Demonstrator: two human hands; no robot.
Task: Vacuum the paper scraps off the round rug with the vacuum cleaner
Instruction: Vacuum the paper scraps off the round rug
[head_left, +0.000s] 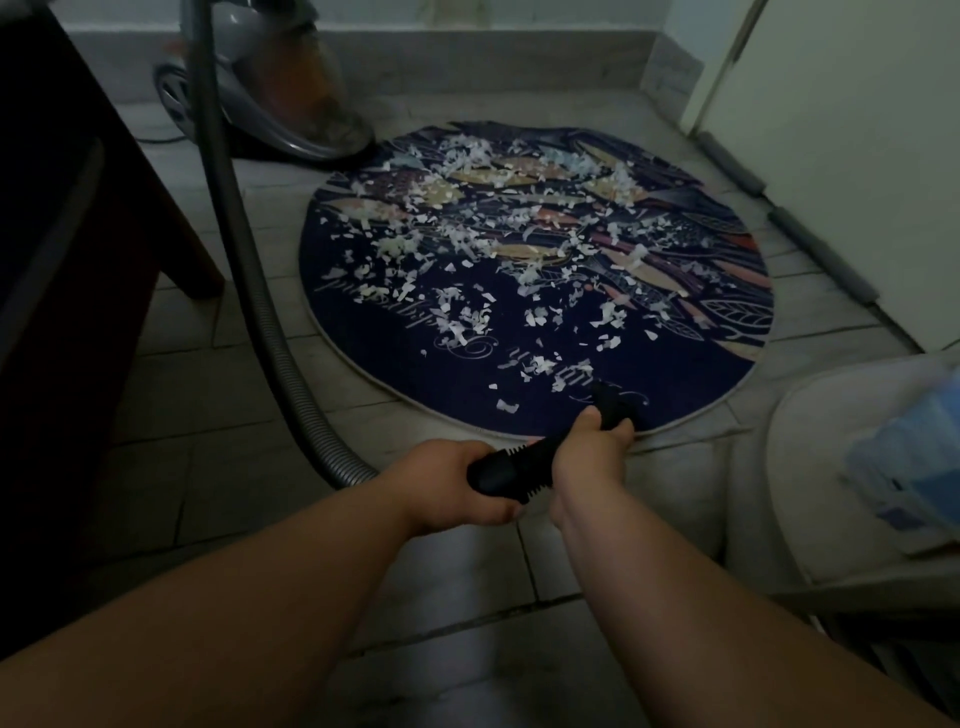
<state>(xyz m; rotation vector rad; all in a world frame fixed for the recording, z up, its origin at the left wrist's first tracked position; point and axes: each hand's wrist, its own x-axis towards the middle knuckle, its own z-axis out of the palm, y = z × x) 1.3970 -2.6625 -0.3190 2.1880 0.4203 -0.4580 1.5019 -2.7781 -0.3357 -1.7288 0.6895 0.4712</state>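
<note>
A round dark-blue rug (395, 332) with a leaf pattern lies on the tiled floor, strewn with white paper scraps (467, 244) over most of its surface. I hold the black vacuum nozzle (514, 467) with both hands. My left hand (447, 486) grips its rear end where the hose joins. My right hand (592, 452) grips it further forward. The nozzle's tip (613, 402) rests on the rug's near edge. The grey ribbed hose (260, 301) curves left and up to the grey vacuum cleaner body (260, 88) standing behind the rug.
A dark wooden furniture piece (78, 249) stands at the left. A white wall and door (831, 130) with grey foam strips (821, 254) along the bottom are at the right. A pale cushioned seat (810, 467) carrying a blue packet (914, 457) sits at the near right.
</note>
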